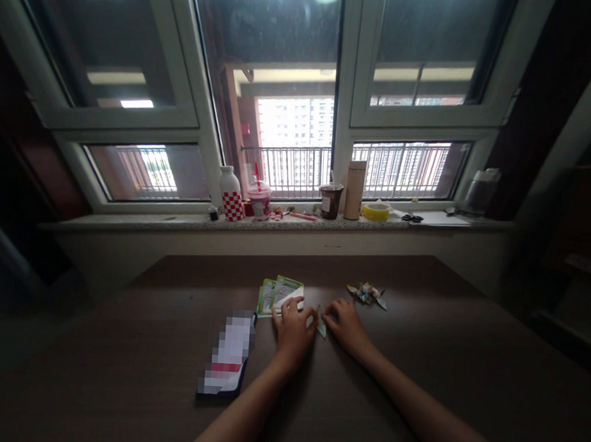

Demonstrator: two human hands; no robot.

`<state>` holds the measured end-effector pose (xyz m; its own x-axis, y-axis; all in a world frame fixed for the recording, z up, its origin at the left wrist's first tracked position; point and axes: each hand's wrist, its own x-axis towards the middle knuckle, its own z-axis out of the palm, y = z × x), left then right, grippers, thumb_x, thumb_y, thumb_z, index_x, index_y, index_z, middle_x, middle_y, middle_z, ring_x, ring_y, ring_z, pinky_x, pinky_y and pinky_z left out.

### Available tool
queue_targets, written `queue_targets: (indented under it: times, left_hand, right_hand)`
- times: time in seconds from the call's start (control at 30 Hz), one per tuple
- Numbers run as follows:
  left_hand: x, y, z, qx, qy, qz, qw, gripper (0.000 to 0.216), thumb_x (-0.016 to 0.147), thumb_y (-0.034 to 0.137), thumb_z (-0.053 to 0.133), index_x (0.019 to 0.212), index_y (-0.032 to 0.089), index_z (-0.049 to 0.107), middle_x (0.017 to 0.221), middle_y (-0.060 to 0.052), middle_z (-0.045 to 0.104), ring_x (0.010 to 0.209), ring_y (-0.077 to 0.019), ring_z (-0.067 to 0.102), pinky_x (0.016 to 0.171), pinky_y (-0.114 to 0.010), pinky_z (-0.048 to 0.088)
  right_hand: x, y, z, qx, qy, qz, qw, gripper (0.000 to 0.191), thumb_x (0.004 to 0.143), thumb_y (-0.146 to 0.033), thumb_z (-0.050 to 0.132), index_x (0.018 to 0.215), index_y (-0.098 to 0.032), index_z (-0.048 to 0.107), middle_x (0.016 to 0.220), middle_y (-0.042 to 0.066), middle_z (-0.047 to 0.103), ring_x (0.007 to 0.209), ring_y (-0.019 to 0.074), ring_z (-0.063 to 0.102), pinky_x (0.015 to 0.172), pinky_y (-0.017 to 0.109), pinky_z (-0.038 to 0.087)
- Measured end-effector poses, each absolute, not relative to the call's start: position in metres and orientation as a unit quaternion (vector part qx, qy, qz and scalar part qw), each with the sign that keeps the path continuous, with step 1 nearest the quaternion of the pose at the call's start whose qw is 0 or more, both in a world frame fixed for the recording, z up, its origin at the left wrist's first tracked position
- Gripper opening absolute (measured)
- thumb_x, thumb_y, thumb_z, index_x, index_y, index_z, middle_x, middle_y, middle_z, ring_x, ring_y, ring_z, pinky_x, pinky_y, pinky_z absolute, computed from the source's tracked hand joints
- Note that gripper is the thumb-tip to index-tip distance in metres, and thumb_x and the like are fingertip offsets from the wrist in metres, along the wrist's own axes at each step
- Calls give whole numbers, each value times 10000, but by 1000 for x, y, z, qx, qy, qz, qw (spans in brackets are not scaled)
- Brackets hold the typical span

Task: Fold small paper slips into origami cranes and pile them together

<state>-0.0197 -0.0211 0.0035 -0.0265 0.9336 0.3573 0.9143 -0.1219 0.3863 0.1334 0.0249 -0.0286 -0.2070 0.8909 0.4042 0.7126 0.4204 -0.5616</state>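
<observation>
A small folded piece of printed paper (321, 328) stands between my two hands on the table. My left hand (296, 329) pinches it between thumb and forefinger from the left, its other fingers reaching over the green-edged cards (267, 298). From the right, the curled fingers of my right hand (348, 325) meet the same paper; its fingertips are partly hidden. Beyond my right hand lies a small heap of folded paper pieces (367, 293) in mixed colours. The cards overlap in a loose stack, and a white patch shows on the nearest one.
Left of my left forearm a phone (227, 357) lies on the brown table (132, 344), its screen blurred. Along the windowsill (185, 222) stand a checkered bottle (232, 200), a pink drink cup (259, 202), a dark cup (330, 203), a tan flask (355, 191) and yellow tape (376, 212).
</observation>
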Motion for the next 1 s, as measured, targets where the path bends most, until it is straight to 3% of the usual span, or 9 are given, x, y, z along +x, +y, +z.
queue_targets:
  times: [0.27, 0.53, 1.0]
  left_hand:
    - [-22, -22, 2, 681, 675, 282, 29, 135, 823, 360, 674, 914, 381, 771, 1346, -22, 582, 1311, -296, 404, 1131, -622, 135]
    - [-22, -22, 1, 684, 678, 268, 22, 138, 825, 382, 669, 910, 397, 777, 1346, -22, 592, 1306, -310, 411, 1123, -643, 140]
    - [-23, -26, 2, 704, 664, 250, 0, 174, 847, 417, 634, 973, 407, 755, 1357, -20, 580, 1314, -311, 403, 1117, -662, 141]
  right_hand:
    - [134, 21, -25, -520, -772, 126, 343, 59, 837, -208, 634, 890, -200, 658, 981, 73, 616, 1023, 244, 512, 921, 355, 409]
    - [138, 20, -24, -503, -783, 122, 345, 123, 832, -224, 665, 909, -248, 758, 1013, 84, 616, 1040, 249, 507, 936, 373, 419]
    - [139, 19, -24, -489, -807, 95, 319, 172, 852, -231, 644, 951, -267, 779, 1095, 96, 648, 1090, 262, 504, 938, 389, 433]
